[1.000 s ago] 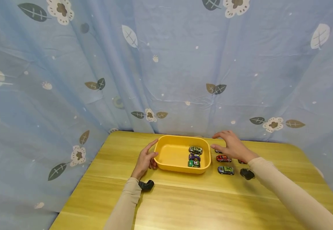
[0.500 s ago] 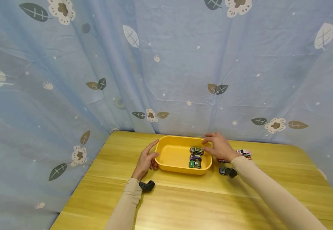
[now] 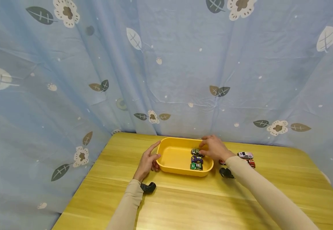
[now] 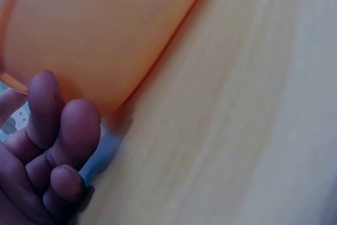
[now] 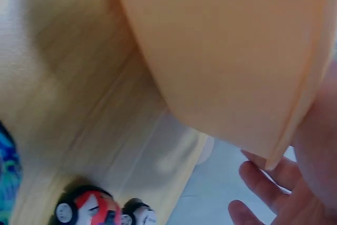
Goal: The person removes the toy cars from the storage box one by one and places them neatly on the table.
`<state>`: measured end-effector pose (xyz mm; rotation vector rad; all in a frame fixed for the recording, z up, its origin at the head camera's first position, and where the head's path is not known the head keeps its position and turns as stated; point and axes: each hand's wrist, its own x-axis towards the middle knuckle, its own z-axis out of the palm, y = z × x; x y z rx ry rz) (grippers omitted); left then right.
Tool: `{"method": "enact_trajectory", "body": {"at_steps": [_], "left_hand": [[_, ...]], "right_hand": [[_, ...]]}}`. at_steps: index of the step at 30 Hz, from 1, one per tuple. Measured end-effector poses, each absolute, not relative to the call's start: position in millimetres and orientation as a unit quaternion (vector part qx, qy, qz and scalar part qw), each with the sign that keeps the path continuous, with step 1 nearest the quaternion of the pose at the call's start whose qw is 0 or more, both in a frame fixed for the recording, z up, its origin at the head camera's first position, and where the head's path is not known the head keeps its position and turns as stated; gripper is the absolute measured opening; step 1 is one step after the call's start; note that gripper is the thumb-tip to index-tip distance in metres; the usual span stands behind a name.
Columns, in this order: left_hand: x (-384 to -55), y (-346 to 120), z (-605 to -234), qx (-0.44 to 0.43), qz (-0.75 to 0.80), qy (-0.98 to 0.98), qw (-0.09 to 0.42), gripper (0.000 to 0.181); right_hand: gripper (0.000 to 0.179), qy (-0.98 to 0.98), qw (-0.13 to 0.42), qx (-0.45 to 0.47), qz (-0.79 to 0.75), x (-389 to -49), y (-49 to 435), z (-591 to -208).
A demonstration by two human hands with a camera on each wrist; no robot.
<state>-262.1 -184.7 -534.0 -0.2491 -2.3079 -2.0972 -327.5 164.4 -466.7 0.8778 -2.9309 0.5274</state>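
Note:
A yellow plastic bin [image 3: 173,155] stands on the table. My left hand [image 3: 147,163] grips its left end, with the thumb at the rim and the other fingers bent against the outside wall. Inside, along the right end, a camouflage toy car [image 3: 195,151], a purple toy car [image 3: 197,159] and a green toy car [image 3: 196,166] sit in a row. My right hand [image 3: 213,147] reaches over the right rim, thumb at the camouflage car's right end and fingers spread above it. In the right wrist view, the bin wall [image 5: 221,51] hides the cars inside.
Right of the bin lie a white toy car [image 3: 245,155] and a red toy car [image 3: 251,163]; another red car [image 3: 222,162] is partly behind my right wrist. Black wrist devices [image 3: 148,187] show under both forearms. A patterned blue curtain [image 3: 183,80] hangs behind the table [image 3: 189,204].
My right hand has moved left from above the loose cars, over the rim and down to the camouflage car. My left hand stays on the bin; the bin has not moved on the table.

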Motion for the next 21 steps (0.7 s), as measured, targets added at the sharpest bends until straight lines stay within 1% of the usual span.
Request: {"method": "enact_trajectory", "body": {"at_steps": [6,12,21], "left_hand": [[-260.9,-183.4,-534.4,-0.073,-0.672,-0.737,0.011,0.061],[-258.8,-182.8,-533.7,-0.077,-0.676,-0.733,0.003,0.061],[-259.7,-183.2,-531.3,-0.075,-0.675,-0.734,0.008,0.061]], "right_hand": [[0.019,-0.942,0.017,0.293,0.161,-329.0,160.0,-466.6],[0.015,-0.947,-0.001,0.282,0.153,-328.9,153.3,-468.8],[0.019,-0.95,-0.017,0.277,0.146,-331.5,148.9,-470.7]]}}
